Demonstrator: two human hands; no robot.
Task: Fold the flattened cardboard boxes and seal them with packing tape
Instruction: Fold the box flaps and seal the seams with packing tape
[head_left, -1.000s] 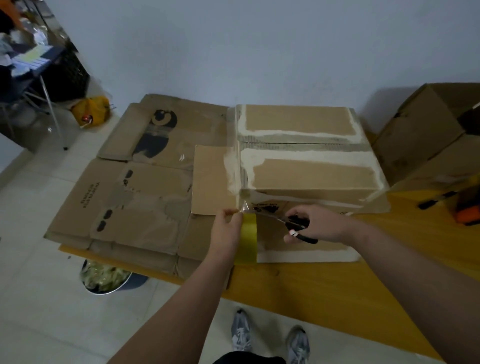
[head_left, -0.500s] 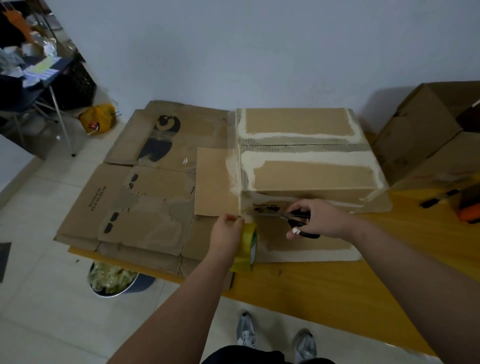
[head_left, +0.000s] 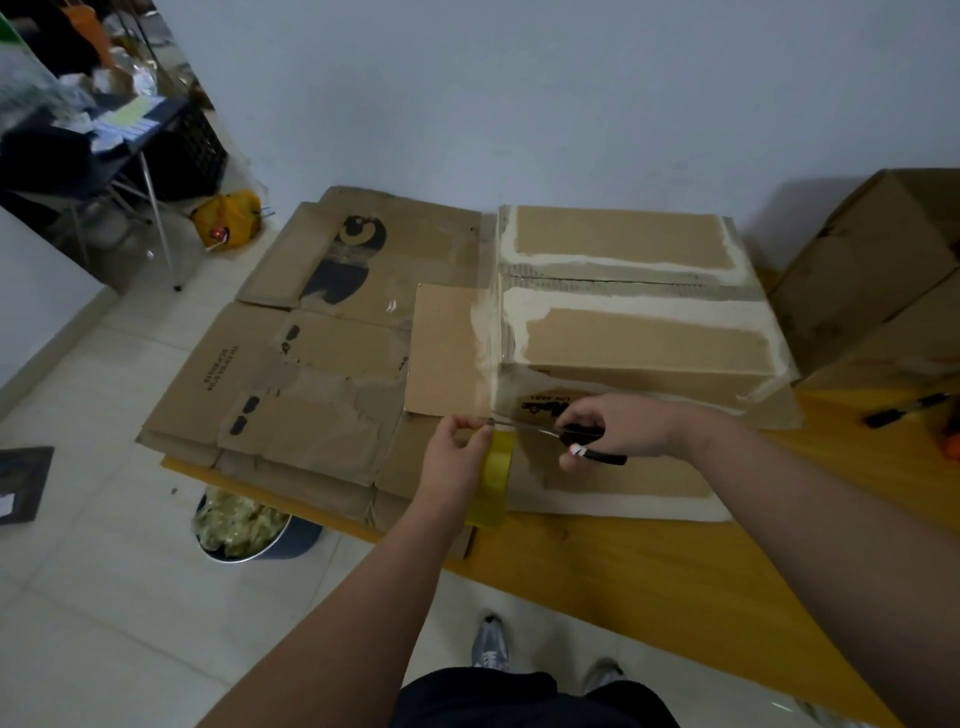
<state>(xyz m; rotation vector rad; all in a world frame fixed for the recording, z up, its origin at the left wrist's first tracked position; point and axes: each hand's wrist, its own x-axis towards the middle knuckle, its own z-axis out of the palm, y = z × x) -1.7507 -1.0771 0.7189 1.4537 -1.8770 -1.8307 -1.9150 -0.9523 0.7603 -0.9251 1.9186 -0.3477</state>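
Note:
A folded cardboard box (head_left: 639, 338) with white torn-paper stripes stands on the wooden table (head_left: 649, 571), one side flap (head_left: 447, 353) sticking out to its left. My left hand (head_left: 457, 462) grips a yellow tape roll (head_left: 493, 483) at the box's near left corner, with a strip of clear tape stretched up to the box. My right hand (head_left: 618, 426) holds black-handled scissors (head_left: 582, 441), their blades reaching left to the tape strip just above the roll.
Several flattened cardboard boxes (head_left: 291, 374) lie stacked left of the folded box, overhanging the table edge. More assembled boxes (head_left: 878, 280) stand at the right. A black marker (head_left: 904, 410) lies on the table's right. A metal bin (head_left: 249, 530) sits on the floor below.
The scissors' blades have moved left to the tape strip beside my left fingers. The tape roll has stayed at the box's near left corner.

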